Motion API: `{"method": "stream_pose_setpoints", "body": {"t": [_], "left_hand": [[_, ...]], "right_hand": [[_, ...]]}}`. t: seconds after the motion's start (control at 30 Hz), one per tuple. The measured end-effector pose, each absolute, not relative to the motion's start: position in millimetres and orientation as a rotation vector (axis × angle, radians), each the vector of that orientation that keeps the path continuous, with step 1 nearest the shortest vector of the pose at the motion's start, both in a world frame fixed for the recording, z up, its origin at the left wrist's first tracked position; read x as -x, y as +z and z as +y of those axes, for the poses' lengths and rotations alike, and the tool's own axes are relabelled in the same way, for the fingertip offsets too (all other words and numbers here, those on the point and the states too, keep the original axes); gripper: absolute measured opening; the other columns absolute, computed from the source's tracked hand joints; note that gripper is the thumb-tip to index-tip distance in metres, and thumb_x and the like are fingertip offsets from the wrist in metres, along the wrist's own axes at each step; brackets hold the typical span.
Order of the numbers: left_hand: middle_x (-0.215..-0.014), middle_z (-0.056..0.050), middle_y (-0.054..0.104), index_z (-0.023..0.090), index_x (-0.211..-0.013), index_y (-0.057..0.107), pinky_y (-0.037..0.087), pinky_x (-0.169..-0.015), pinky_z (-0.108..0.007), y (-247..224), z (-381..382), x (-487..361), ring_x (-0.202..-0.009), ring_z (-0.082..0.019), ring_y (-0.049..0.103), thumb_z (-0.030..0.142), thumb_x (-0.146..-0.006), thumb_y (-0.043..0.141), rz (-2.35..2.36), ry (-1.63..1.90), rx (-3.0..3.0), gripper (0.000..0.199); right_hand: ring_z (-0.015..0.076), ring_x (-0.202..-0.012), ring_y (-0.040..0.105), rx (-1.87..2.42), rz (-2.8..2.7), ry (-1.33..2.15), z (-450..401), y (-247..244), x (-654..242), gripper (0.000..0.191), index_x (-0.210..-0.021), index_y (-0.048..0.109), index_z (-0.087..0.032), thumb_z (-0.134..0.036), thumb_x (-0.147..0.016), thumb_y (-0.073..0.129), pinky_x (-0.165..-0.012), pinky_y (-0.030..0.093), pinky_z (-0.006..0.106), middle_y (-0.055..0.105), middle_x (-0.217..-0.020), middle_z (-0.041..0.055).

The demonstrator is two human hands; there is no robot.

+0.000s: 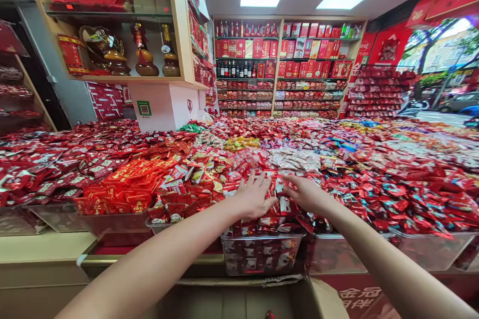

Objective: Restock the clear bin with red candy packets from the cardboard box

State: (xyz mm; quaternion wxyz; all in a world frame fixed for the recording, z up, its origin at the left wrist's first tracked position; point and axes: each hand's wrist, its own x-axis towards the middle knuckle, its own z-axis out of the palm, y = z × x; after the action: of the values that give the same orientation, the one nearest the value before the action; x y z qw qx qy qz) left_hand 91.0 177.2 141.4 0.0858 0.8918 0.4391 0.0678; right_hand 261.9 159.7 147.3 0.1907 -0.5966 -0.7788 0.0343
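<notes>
Several small red candy packets (270, 222) fill a clear plastic bin (264, 255) in front of me. On top of the heap lies my left hand (255, 197), palm down, its fingers spread flat over the packets. To the right of it my right hand (307, 194) reaches in from the side, fingers stretched toward the left hand and touching the same heap. Neither hand has a packet visibly gripped. Below the bin stands an open cardboard box (202, 304), with the tip of a red packet (270, 314) showing in it.
Clear bins (339, 254) heaped with wrapped sweets run left and right and far back. Orange-red packets (130, 182) lie at the left. A white pillar (151, 107) and a wooden display cabinet (179, 35) rise at the left. Shelves of bottles and boxes (258, 49) line the back wall.
</notes>
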Motion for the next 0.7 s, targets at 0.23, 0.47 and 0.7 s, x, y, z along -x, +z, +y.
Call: {"method": "stream_pose_setpoints", "body": {"t": [0.23,0.47,0.7], "left_hand": [[-0.141,-0.009,0.006,0.017,-0.132,0.018,0.003,-0.099,-0.057,134.3,179.4,-109.2,-0.127,-0.032,-0.004,0.057,-0.075,0.025,1.576,0.281,-2.548,0.069],[-0.139,-0.013,0.018,0.015,-0.127,0.029,0.015,-0.095,-0.058,144.5,183.6,-112.1,-0.126,-0.037,0.009,0.055,-0.075,0.027,1.587,0.331,-2.449,0.065],[-0.108,-0.008,0.059,0.020,-0.100,0.056,0.037,-0.088,-0.034,163.6,209.1,-98.3,-0.101,-0.022,0.051,0.028,-0.077,0.039,1.525,0.448,-2.511,0.030]], "right_hand": [[0.0233,-0.105,0.050,1.645,-2.114,0.202,180.1,143.6,-263.0,0.045,-0.115,0.047,-0.009,-0.019,-0.071,0.047,-0.088,0.038,0.033,0.054,-0.116,0.0140],[0.0224,-0.102,0.052,1.635,-2.081,0.258,179.6,140.4,-264.6,0.045,-0.115,0.045,-0.007,-0.023,-0.073,0.047,-0.086,0.040,0.032,0.055,-0.114,0.0144],[0.0237,-0.101,0.051,1.569,-2.089,0.140,165.3,142.7,-265.5,0.040,-0.108,0.052,-0.009,-0.025,-0.071,0.051,-0.087,0.039,0.034,0.057,-0.109,0.0149]]}}
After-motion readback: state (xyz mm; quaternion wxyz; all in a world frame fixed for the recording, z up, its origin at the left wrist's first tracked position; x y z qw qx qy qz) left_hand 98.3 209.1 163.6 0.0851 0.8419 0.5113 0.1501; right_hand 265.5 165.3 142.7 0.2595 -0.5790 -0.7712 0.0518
